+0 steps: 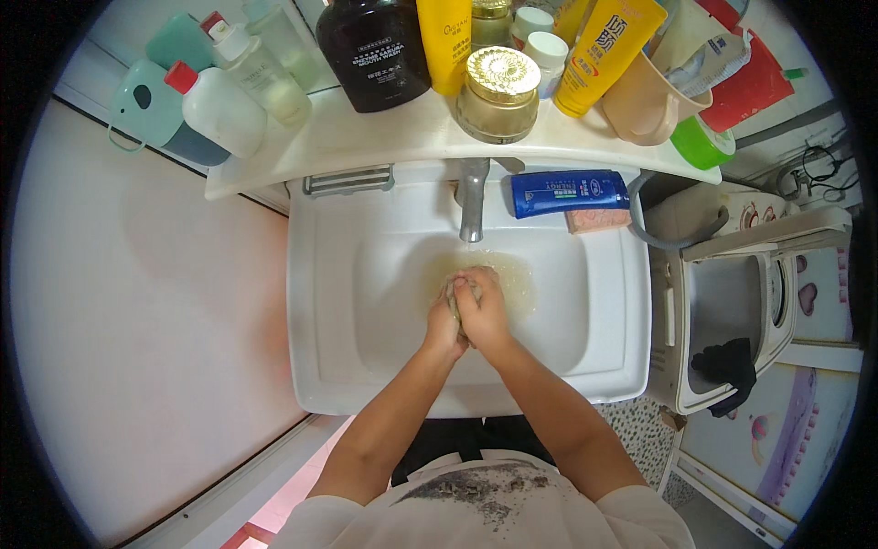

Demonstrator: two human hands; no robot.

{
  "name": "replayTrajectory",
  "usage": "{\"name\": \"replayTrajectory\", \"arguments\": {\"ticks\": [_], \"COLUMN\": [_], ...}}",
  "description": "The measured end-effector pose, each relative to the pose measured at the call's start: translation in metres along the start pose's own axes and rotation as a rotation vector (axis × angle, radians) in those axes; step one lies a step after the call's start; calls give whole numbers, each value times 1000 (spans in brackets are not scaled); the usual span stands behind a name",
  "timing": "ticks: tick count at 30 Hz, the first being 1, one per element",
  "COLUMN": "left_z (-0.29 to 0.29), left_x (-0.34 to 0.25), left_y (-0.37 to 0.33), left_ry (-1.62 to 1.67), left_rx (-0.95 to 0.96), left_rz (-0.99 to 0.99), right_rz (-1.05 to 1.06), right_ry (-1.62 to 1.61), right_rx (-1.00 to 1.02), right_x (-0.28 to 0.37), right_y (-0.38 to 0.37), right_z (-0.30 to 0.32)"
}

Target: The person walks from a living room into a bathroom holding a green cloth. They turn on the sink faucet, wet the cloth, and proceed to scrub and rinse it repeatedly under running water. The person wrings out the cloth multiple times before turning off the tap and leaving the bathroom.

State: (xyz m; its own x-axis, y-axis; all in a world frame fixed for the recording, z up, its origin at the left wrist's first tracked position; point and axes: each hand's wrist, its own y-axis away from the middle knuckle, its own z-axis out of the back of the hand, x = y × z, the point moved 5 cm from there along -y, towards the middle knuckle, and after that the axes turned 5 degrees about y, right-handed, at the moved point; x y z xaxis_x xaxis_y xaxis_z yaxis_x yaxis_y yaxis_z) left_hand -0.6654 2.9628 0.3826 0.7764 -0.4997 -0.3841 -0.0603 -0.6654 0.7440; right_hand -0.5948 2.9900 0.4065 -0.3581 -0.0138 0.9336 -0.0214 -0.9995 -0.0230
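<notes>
Over the white sink (384, 284), my left hand (442, 325) and my right hand (485, 306) press together around a wet, crumpled greyish-beige cloth (451, 295). Both hands are closed, and most of the cloth is hidden between them. The right hand's fingers wrap over the top, while the left supports it from the side. Cloudy yellowish water (517, 279) lies in the basin just beyond and below the hands. Above them the metal faucet (472, 206) points down into the basin.
A blue tube (569, 193) and a pink sponge-like block (599, 220) lie on the sink's back right ledge. Bottles, jars and a peach cup (640, 101) crowd the shelf (384, 137) behind. An open cream machine (722, 302) with black cloth (727, 371) stands at right.
</notes>
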Motion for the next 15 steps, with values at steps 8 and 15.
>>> {"name": "replayTrajectory", "arguments": {"ticks": [8,15], "left_z": [21,26], "left_x": [14,-27], "left_y": [-18,9], "left_ry": [-296,-939], "left_rx": [50,192], "left_rz": [-231,-347], "right_rz": [-643,-649], "right_ry": [-476,-187], "right_rx": [3,222], "right_x": [-81,-108], "right_y": [-27,-35], "right_z": [-13,42]}}
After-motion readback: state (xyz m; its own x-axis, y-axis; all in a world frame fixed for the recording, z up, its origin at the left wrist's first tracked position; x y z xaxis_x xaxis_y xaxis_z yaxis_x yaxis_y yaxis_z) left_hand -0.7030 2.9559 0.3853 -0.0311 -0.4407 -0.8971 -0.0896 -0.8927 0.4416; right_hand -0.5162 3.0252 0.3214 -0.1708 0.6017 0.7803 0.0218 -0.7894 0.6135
